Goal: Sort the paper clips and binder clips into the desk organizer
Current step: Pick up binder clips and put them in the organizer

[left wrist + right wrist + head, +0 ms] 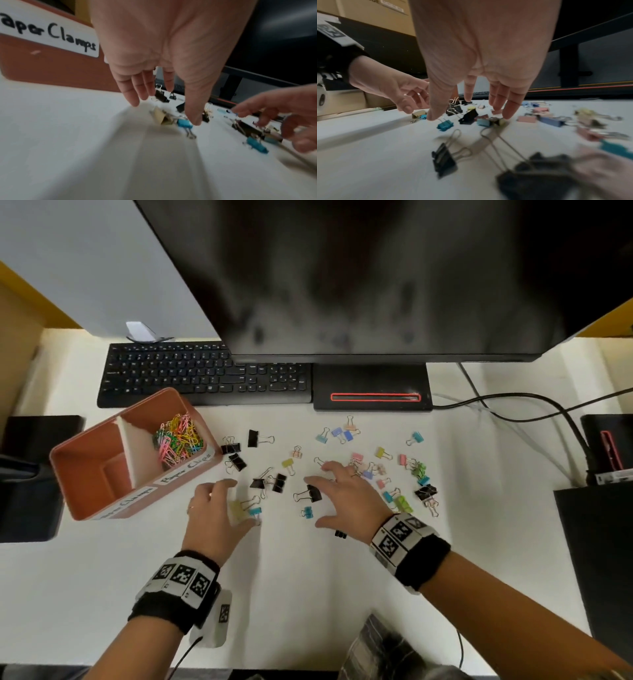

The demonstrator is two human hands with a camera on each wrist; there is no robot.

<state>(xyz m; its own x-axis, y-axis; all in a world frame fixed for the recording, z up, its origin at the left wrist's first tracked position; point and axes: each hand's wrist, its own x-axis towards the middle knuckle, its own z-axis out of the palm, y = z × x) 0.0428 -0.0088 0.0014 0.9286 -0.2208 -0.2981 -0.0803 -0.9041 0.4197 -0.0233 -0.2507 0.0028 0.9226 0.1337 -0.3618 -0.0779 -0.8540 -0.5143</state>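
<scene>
A terracotta desk organizer (87, 474) stands at the left. Its right compartment holds coloured paper clips (178, 440), and its left one, labelled "Paper Clamps" (49, 33), looks empty. Several black and pastel binder clips lie scattered on the white desk. My left hand (243, 503) hovers open just over a yellow binder clip (161, 117) and a small blue one (184, 123). My right hand (313, 501) is spread open above a black binder clip (468, 117), with a teal clip (445, 125) under its thumb. Neither hand holds anything.
A black keyboard (205, 374) and the monitor base (371, 388) lie behind the clips, under a large monitor (376, 268). Cables (513, 405) run to black boxes (599, 542) at the right. A dark object (27, 474) sits left of the organizer.
</scene>
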